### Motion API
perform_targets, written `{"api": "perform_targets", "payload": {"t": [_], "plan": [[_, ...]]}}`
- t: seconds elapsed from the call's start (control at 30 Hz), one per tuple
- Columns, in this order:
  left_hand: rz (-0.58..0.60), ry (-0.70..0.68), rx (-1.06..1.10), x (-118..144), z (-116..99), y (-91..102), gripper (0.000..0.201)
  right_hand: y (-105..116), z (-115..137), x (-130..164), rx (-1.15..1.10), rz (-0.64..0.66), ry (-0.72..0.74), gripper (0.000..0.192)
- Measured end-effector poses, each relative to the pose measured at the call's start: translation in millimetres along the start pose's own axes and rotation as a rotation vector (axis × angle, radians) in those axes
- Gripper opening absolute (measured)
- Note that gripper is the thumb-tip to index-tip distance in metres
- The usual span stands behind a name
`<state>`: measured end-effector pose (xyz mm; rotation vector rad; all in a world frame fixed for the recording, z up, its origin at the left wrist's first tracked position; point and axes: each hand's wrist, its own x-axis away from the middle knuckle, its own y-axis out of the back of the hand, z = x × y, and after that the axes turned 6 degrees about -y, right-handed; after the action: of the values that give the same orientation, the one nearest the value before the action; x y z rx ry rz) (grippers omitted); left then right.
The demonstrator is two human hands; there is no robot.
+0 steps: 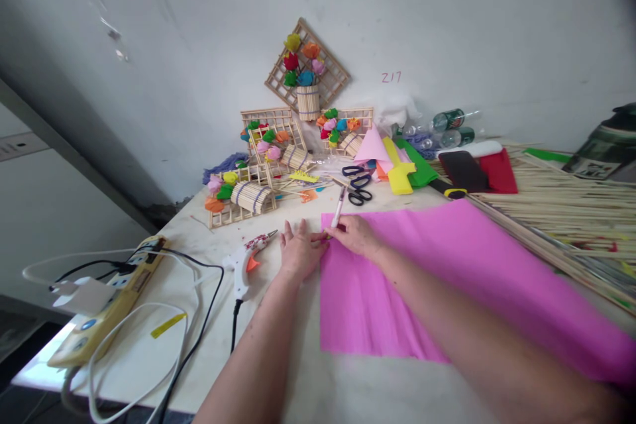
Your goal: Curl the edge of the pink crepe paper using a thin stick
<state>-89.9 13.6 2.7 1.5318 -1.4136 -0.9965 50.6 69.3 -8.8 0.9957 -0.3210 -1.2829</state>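
Observation:
A large sheet of pink crepe paper (377,291) lies on the table under my right forearm. My right hand (356,236) is closed round a white pen (339,207), its tip down at the sheet's upper left corner. Flat on the table beside the sheet's left edge is my left hand (299,253), its fingers spread and one fingertip reaching the paper near the pen. Something small and yellowish shows between the two hands, too small to name. To the left of my left hand lies a white glue gun (242,271) with an orange trigger.
A power strip (126,291) with tangled cables runs along the left side. Behind the sheet are black scissors (358,189), coloured paper pieces (397,172) and stick lattices with paper flowers (251,197). Thin wooden sticks (556,199), a phone (463,171) and a dark jar (603,146) occupy the right.

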Motion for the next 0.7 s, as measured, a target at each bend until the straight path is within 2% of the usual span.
{"api": "perform_targets", "payload": {"t": [0.27,0.43,0.7], "plan": [[-0.002,-0.013,-0.002,-1.3,1.9,-1.7,0.035,0.4,-0.8,-0.3,-0.059,-0.004,-0.048,0.029],[0.001,-0.012,0.013,-0.4,0.5,0.3,0.035,-0.1,-0.7,-0.1,-0.136,-0.065,-0.011,0.029],[-0.023,0.026,0.053,-2.4,1.2,-1.4,0.038,-2.5,1.7,-0.4,-0.162,0.033,-0.016,0.027]]}}
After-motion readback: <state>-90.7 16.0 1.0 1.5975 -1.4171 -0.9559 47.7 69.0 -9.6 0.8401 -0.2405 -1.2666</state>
